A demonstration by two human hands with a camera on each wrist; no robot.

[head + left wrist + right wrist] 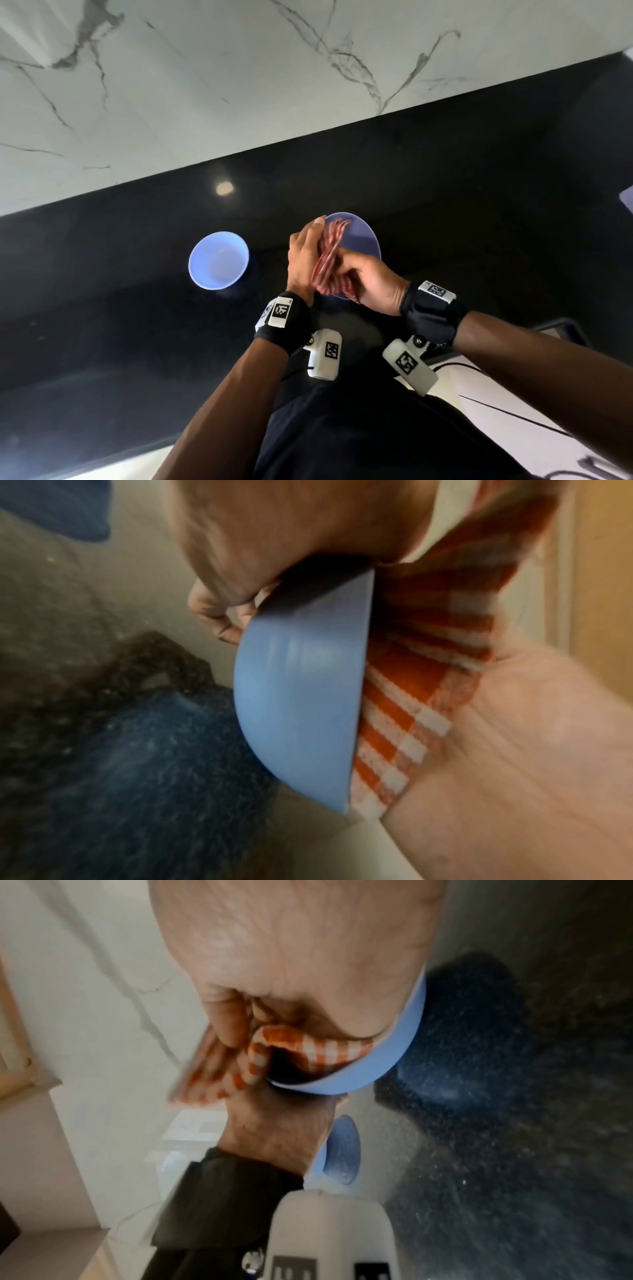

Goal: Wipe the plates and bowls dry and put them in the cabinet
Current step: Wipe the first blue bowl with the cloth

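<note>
Just above the near part of the black worktop (102, 342), the two hands meet around a blue bowl (359, 240) that is tipped on its side, clear of the surface. The left hand (303, 260) grips the bowl at its rim, fingers (219, 626) curled round the outside wall and the palm against the edge. The right hand (373, 284) is bunched round a red-and-white checked cloth (329, 260), its fingers curled tight on the folds, and it presses that cloth into the bowl's hollow. From the left wrist view the bowl's smooth outer wall (298, 696) faces the camera, with the cloth (411, 710) packed between its rim and the right palm. From the right wrist view a fold of cloth (291, 1047) sits inside the bowl's rim (387, 1064), and the rest of the cloth hangs out past the thumb, blurred. Both wrists wear black bands with white marker blocks.

A little farther out and to the left, a second blue bowl (218, 260) stands upright on the worktop, mouth up, well apart from the hands. Beyond it a small round light reflection (224, 187) shows on the dark surface. At the far edge the worktop meets a white marble wall (205, 85) with grey veins.
</note>
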